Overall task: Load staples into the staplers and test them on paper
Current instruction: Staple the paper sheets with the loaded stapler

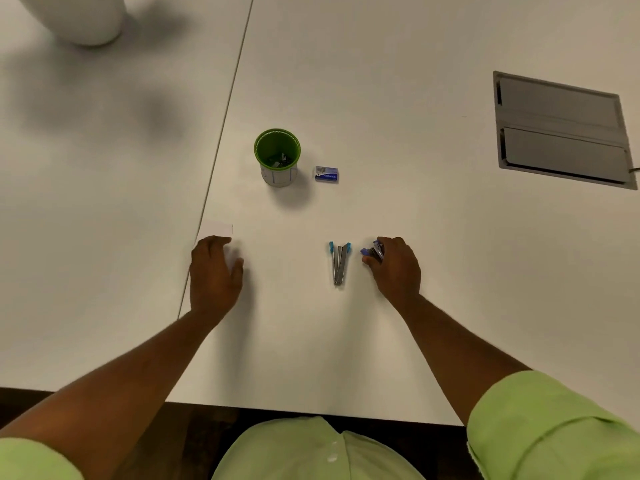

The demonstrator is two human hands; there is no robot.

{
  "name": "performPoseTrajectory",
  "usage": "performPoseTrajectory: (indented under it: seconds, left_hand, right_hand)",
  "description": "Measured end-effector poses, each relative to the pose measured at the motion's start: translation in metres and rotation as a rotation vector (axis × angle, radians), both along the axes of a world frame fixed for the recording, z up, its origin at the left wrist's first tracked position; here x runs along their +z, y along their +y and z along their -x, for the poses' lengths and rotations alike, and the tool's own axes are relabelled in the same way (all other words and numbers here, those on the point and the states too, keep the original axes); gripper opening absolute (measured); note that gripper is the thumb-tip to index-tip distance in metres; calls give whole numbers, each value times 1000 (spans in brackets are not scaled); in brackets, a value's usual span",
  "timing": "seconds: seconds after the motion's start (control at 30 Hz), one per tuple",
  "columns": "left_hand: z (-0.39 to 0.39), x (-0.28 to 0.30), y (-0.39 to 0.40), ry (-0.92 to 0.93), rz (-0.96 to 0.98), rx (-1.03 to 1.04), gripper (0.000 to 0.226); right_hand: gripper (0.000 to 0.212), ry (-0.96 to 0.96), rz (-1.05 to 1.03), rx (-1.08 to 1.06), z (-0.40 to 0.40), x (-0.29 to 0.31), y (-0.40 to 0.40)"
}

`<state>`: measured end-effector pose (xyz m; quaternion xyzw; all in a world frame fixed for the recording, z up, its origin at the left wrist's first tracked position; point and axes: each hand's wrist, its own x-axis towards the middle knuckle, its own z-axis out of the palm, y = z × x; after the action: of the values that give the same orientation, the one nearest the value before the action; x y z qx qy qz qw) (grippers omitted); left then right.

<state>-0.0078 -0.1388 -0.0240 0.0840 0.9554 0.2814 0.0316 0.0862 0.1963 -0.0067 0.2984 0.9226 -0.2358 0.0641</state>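
Note:
A small stapler with light-blue tips lies opened in a V on the white table, between my hands. My right hand is closed around a second stapler, dark blue and metal, resting on the table just right of the first. My left hand lies palm-down on a white slip of paper, whose far end shows beyond my fingers. A small blue box of staples sits farther back, beside a green cup.
The green cup holds small metal bits. A seam between two tabletops runs from the far edge down to my left hand. A grey cable hatch is set into the table at the right. A white rounded object stands far left.

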Motion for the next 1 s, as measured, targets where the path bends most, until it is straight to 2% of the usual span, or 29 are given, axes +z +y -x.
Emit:
performPoseTrajectory:
  seconds: [0.2,0.27,0.33,0.47,0.6,0.8,1.0]
  left_hand:
    - [-4,3,-13,-31,-46,11,48]
    - [-4,6,-18,-44,-61,23,50]
    - [-4,8,-25,-58,-59,35,52]
    - [-4,8,-38,-85,-46,82,57]
    - [-2,6,-48,-120,-36,131,61]
    - [18,2,-47,-206,64,196,65]
    - [38,-3,-42,-293,80,169,72]
  right_hand:
    - [51,-92,-143,63,2,4,-7]
    - [53,3,-194,37,5,10,-15]
    - [46,128,-221,30,11,17,-29]
    - [19,256,-83,102,28,26,-76]
    - [10,171,115,225,45,23,-124]
    - [24,52,324,323,74,13,-171]
    - [59,-40,232,427,115,3,-200]
